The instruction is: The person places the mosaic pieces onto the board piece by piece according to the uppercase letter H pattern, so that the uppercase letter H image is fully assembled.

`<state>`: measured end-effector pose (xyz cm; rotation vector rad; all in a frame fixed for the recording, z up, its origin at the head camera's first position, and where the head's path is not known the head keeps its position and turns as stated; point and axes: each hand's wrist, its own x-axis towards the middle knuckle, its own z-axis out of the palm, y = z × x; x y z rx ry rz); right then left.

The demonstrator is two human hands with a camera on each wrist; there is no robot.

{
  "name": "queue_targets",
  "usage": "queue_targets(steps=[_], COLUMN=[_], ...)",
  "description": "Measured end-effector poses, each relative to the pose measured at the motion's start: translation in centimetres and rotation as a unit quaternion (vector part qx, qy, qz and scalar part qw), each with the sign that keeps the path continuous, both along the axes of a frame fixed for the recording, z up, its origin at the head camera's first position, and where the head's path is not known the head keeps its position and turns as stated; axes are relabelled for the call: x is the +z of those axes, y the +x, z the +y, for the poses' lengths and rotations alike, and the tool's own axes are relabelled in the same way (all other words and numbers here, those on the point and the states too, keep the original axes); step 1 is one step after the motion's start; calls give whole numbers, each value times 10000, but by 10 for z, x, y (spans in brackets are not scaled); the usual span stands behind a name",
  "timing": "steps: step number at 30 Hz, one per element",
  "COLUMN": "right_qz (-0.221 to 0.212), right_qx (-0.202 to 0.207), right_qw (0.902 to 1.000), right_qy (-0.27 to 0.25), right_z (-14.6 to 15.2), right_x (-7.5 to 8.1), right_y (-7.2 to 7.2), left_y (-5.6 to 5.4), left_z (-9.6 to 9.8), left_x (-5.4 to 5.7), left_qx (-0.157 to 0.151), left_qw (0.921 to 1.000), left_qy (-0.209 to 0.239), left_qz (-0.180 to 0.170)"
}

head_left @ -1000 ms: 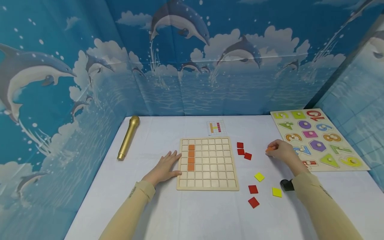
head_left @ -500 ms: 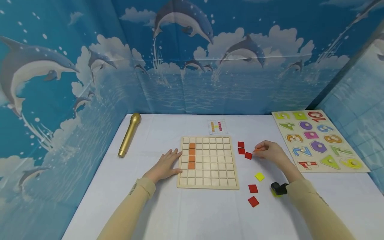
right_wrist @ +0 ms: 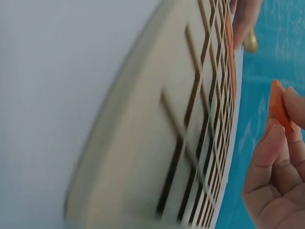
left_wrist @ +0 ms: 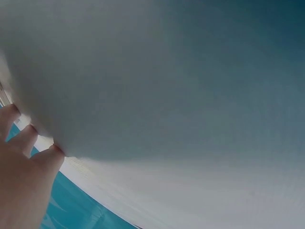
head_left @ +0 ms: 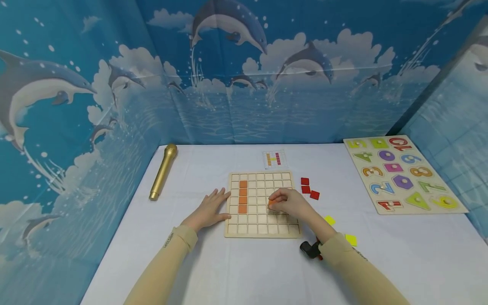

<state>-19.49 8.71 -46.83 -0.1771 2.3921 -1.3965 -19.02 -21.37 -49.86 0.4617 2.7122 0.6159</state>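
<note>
A wooden grid board [head_left: 263,234] lies on the white table, with a short column of orange tiles [head_left: 242,199] in its left part. Between thumb and fingers my right hand [head_left: 291,204] pinches one more orange tile [right_wrist: 279,106], held over the right half of the board. In the head view that hand covers several cells. My left hand [head_left: 209,211] rests on the table with fingers spread, its fingertips and thumb touching the board's left edge. The left wrist view shows mostly pale cloth and a few fingers [left_wrist: 40,157].
Red tiles [head_left: 306,189] and yellow tiles [head_left: 350,240] lie right of the board, some partly behind my right arm. A pattern card [head_left: 274,159] sits beyond it. A gold microphone [head_left: 163,173] lies at left, a number puzzle [head_left: 404,176] at right.
My right hand has carried the orange tile leftward, from beside the number puzzle, past the red tiles, to above the board. My left hand has stayed at the board's edge.
</note>
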Motion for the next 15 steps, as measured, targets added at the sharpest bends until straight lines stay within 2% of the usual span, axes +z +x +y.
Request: queue_targets(steps=[5, 15], right_qz=[-15, -277], right_qx=[158, -11], right_qw=[9998, 9995], right_qy=[-118, -179], right_z=[-30, -65], right_x=[-4, -9], right_y=[8, 15], left_y=[0, 0], left_z=[0, 1], left_x=[0, 1], left_qx=[-1, 38], left_qw=[10000, 10000], left_qy=[-48, 7], left_qz=[-35, -22])
